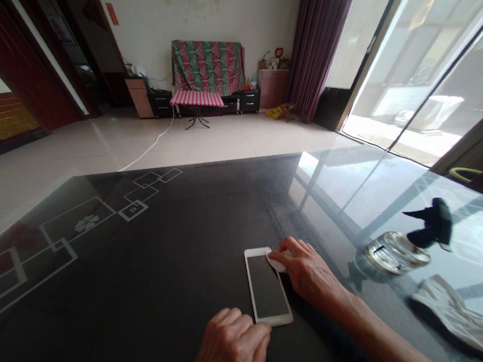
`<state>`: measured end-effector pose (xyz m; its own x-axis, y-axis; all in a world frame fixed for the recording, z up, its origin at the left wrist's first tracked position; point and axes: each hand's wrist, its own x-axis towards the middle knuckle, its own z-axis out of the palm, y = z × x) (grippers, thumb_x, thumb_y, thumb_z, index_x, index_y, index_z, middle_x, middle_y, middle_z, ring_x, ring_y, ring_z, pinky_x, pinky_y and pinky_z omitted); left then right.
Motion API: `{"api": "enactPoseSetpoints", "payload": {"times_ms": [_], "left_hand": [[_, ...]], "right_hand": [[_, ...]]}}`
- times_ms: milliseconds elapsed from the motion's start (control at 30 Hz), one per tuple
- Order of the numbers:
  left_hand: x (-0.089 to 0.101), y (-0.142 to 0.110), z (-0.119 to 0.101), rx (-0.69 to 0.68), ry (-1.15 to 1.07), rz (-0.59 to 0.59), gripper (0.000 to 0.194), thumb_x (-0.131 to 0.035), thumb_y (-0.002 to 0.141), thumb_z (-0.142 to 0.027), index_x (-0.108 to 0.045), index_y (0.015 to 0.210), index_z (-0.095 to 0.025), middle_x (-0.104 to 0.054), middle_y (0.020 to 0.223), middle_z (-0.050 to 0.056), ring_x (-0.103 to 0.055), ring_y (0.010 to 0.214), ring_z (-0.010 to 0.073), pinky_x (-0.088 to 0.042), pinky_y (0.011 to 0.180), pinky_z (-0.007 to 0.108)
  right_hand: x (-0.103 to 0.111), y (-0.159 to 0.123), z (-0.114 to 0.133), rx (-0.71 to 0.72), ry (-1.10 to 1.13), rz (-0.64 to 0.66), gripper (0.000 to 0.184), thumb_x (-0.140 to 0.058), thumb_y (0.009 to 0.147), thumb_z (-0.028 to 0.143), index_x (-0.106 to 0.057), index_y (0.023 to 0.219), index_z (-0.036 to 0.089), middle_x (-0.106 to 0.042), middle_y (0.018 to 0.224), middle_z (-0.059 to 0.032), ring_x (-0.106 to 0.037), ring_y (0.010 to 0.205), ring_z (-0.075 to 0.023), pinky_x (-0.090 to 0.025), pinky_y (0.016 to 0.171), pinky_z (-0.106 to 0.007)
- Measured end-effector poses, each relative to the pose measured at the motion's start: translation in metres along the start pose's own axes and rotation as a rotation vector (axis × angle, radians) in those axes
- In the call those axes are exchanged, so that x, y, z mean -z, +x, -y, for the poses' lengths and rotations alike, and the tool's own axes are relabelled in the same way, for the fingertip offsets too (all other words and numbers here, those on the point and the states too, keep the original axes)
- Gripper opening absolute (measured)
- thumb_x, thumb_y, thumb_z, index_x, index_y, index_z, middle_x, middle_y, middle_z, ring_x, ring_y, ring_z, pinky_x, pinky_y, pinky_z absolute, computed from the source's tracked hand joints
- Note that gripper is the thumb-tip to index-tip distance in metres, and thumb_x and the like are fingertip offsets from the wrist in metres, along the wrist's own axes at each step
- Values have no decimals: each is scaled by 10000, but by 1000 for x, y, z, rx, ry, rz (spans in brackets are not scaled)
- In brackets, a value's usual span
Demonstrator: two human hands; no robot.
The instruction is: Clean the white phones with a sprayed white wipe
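A white-framed smartphone [267, 286] lies flat on the dark glossy table [157, 280], its dark screen facing up. My left hand [235, 344] is closed at the phone's lower left corner, with the thumb and forefinger on its edge and the other fingers curled. A small white wiping pad [276, 262] is pinched in my right hand [307, 268] and presses on the phone's upper right edge. Most of the pad is hidden under my fingers, so whether it is cotton or cloth cannot be told.
Right of my right arm stands a clear spray bottle [391, 255] with a black trigger head. Nearer lies a crumpled pale cloth [463, 313]. Beyond the table are a small checked folding table [196, 97], a cloth-draped object [208, 64] and glass sliding doors [419, 78].
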<state>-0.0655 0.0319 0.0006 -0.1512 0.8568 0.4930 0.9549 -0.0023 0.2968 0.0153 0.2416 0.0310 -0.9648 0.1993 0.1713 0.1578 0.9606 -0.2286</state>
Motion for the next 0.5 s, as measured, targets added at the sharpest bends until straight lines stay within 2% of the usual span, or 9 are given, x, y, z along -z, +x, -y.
{"api": "enactPoseSetpoints", "payload": {"times_ms": [200, 500], "left_hand": [[-3, -3, 1, -1, -22, -7, 182, -453, 896, -150, -608, 817, -202, -551, 571, -13, -495, 520, 146, -312, 525, 286], [-3, -4, 2, 2, -26, 5, 168, -471, 883, -140, -606, 808, -205, -542, 574, -13, -485, 526, 151, -299, 526, 292]], "right_hand": [[-2, 12, -5, -18, 2, -13, 405, -397, 897, 75, -636, 1166, 262, -532, 1020, -59, -502, 871, -164, -386, 825, -300], [4, -24, 7, -16, 35, 44, 390, -400, 898, 80, -618, 1149, 284, -542, 1025, -54, -505, 865, -172, -400, 808, -301]]}}
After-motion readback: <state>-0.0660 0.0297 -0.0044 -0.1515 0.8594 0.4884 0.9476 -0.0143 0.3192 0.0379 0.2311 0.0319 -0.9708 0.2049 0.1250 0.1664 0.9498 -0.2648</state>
